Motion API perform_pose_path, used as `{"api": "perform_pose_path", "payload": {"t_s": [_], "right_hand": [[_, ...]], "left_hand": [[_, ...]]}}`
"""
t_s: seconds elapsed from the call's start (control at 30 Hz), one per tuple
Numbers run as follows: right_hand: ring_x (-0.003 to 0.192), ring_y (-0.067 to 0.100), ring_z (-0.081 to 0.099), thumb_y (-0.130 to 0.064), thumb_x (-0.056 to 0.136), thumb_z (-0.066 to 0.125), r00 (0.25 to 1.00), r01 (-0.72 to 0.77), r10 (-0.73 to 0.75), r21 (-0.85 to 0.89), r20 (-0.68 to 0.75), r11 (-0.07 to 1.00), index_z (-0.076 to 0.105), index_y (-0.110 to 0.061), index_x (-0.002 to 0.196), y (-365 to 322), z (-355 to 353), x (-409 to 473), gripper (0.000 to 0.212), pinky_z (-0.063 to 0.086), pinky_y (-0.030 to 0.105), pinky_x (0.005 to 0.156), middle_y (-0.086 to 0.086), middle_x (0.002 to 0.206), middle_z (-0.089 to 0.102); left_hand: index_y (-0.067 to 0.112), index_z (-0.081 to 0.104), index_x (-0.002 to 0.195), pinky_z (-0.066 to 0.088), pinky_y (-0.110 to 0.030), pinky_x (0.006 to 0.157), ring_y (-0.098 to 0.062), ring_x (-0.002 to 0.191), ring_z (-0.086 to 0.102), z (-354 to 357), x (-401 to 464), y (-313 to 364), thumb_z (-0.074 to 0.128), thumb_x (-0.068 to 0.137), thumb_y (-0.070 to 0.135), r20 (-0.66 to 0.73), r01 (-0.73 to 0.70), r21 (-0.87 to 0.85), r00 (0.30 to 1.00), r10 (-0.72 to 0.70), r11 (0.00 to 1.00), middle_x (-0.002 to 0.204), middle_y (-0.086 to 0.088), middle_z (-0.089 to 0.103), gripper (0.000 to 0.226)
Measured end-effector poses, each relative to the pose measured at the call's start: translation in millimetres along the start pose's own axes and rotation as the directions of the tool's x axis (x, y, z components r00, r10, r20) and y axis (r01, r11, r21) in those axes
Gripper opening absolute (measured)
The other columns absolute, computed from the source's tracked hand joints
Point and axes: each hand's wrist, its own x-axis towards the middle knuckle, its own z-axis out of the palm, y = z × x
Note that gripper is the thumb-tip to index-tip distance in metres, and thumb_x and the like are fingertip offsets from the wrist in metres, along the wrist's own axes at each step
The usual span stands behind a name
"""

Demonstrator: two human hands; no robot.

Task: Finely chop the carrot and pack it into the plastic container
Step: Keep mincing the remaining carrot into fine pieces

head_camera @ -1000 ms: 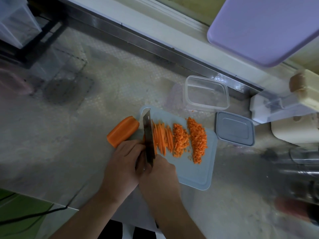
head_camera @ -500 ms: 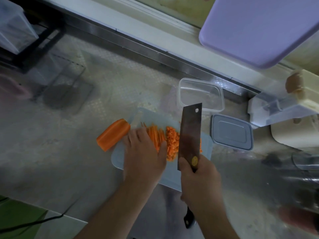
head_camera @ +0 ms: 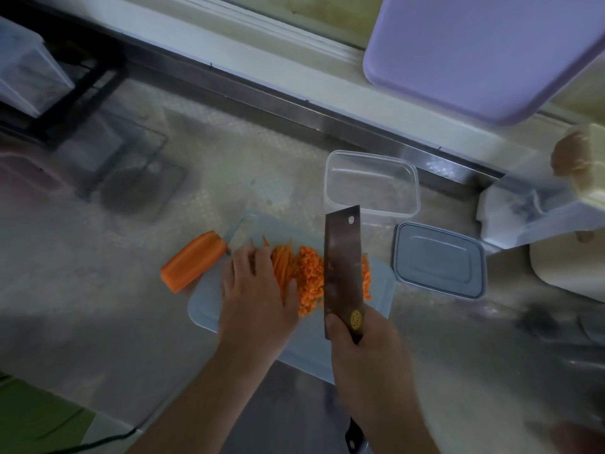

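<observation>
Light: I see a dim, cool, greyish scene, brightest along the pale ledge at the top.
Glare: faint sheen on the metal strip.
Shadows: soft and weak under the hands.
Blur: I get smeared edges at the right and bottom; the carrot bits look soft.
Distortion: straight lines bow outward, wide-angle.

Cleaver before open container
</observation>
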Motion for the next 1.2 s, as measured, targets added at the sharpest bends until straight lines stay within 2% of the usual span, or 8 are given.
{"api": "perform_pose_path", "payload": {"t_s": [0.2, 0.4, 0.57, 0.67, 0.77, 0.9, 1.03, 1.2], "right_hand": [[0.057, 0.002, 0.055, -0.037, 0.097, 0.058, 0.999, 0.036, -0.035, -0.026, 0.018, 0.999, 0.056, -0.026, 0.073, 1, -1, 6, 0.027, 0.039, 0.017, 0.047, -0.004, 0.062, 0.057], [0.067, 0.005, 0.057, -0.040, 0.096, 0.059, 0.999, 0.047, -0.046, -0.049, 0.020, 0.998, 0.056, -0.028, 0.074, -2, 4, 6, 0.025, 0.037, 0.018, 0.051, -0.004, 0.069, 0.060], [0.070, 0.008, 0.059, -0.043, 0.099, 0.053, 0.996, 0.061, -0.053, -0.123, 0.066, 0.990, 0.057, -0.028, 0.085, -9, 13, -1, 0.021, 0.038, 0.020, 0.052, -0.004, 0.075, 0.062], [0.067, 0.008, 0.058, -0.041, 0.100, 0.052, 0.997, 0.070, -0.061, -0.189, 0.057, 0.979, 0.053, -0.027, 0.083, -12, 16, -5, 0.022, 0.036, 0.020, 0.049, -0.005, 0.071, 0.060], [0.071, 0.001, 0.058, -0.038, 0.099, 0.054, 0.999, 0.041, -0.040, -0.158, 0.007, 0.987, 0.054, -0.029, 0.080, -13, 17, -6, 0.021, 0.041, 0.017, 0.050, -0.005, 0.068, 0.059], [0.068, 0.002, 0.057, -0.038, 0.098, 0.057, 1.000, 0.001, -0.005, -0.140, -0.030, 0.990, 0.052, -0.029, 0.077, -12, 20, -8, 0.023, 0.042, 0.018, 0.050, -0.003, 0.069, 0.059], [0.072, -0.004, 0.057, -0.037, 0.097, 0.059, 0.999, -0.014, 0.010, -0.125, -0.033, 0.992, 0.054, -0.028, 0.078, -13, 22, -13, 0.022, 0.043, 0.013, 0.053, -0.002, 0.068, 0.060], [0.065, 0.007, 0.057, -0.037, 0.096, 0.061, 0.998, -0.019, 0.011, -0.116, -0.065, 0.993, 0.056, -0.025, 0.076, -12, 26, -16, 0.023, 0.040, 0.018, 0.052, -0.002, 0.064, 0.059]], "left_hand": [[0.017, 0.059, 0.127, 0.046, -0.044, 0.103, -0.027, 0.118, 0.049, -14, 6, -8, 0.063, 0.092, 0.040, 0.055, -0.118, 0.048, 0.992, 0.115, 0.992, 0.124, -0.004, 0.054, 0.042], [0.023, 0.068, 0.126, 0.049, -0.033, 0.093, -0.018, 0.117, 0.056, -32, 15, -38, 0.077, 0.087, 0.019, 0.097, -0.322, 0.097, 0.945, 0.313, 0.942, 0.125, 0.006, 0.063, 0.040], [0.022, 0.068, 0.133, 0.046, -0.027, 0.103, -0.013, 0.122, 0.054, -41, 18, -66, 0.073, 0.092, 0.022, 0.149, -0.464, 0.080, 0.881, 0.450, 0.882, 0.128, 0.009, 0.064, 0.042], [0.019, 0.063, 0.137, 0.049, -0.036, 0.106, -0.018, 0.124, 0.054, -39, 11, -62, 0.073, 0.092, 0.030, 0.120, -0.417, 0.061, 0.905, 0.408, 0.907, 0.131, 0.004, 0.062, 0.047], [0.020, 0.058, 0.135, 0.041, -0.033, 0.106, -0.020, 0.125, 0.050, -32, 4, -50, 0.071, 0.092, 0.042, 0.089, -0.317, 0.010, 0.945, 0.315, 0.948, 0.130, 0.004, 0.057, 0.050], [0.018, 0.057, 0.132, 0.035, -0.032, 0.106, -0.020, 0.122, 0.045, -21, 0, -39, 0.069, 0.089, 0.052, 0.062, -0.204, -0.057, 0.976, 0.207, 0.977, 0.129, 0.004, 0.051, 0.056], [0.020, 0.061, 0.128, 0.043, -0.043, 0.107, -0.022, 0.122, 0.047, -23, 3, -38, 0.068, 0.093, 0.034, 0.071, -0.237, -0.050, 0.968, 0.240, 0.970, 0.128, 0.003, 0.054, 0.039], [0.029, 0.060, 0.131, 0.044, -0.034, 0.101, -0.017, 0.121, 0.050, -39, 18, -45, 0.068, 0.093, 0.030, 0.159, -0.316, -0.037, 0.935, 0.318, 0.948, 0.128, 0.010, 0.056, 0.038]]}}
